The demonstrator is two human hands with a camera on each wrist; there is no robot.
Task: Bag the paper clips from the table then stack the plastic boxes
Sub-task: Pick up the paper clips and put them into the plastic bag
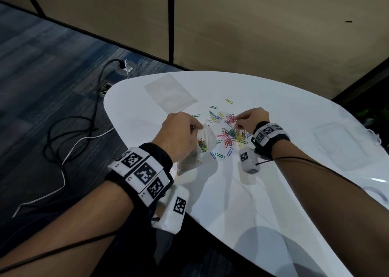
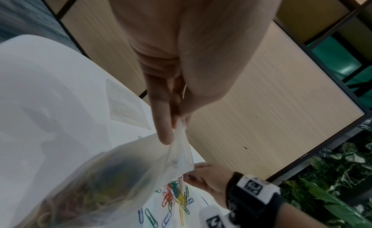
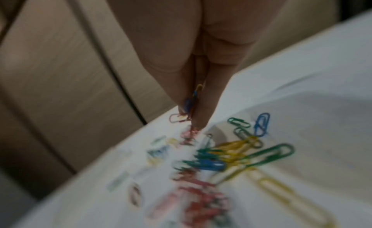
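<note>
Coloured paper clips point(image 1: 228, 132) lie scattered in a loose pile on the white table point(image 1: 263, 192). My left hand point(image 1: 181, 133) pinches the rim of a clear plastic bag point(image 1: 197, 150), which hangs open with clips inside point(image 2: 96, 191). In the left wrist view its fingers point(image 2: 164, 116) grip the bag's top edge. My right hand point(image 1: 251, 118) is over the pile and pinches a few clips point(image 3: 191, 104) between thumb and fingertips, just above the table. A clear plastic box point(image 1: 339, 144) sits at the right, faint against the white top.
A second flat clear bag point(image 1: 170, 92) lies at the table's far left. Cables point(image 1: 69, 129) trail over the carpet left of the table. A beige panel wall point(image 1: 252, 34) stands behind. Plants point(image 2: 342, 183) show at the right in the left wrist view.
</note>
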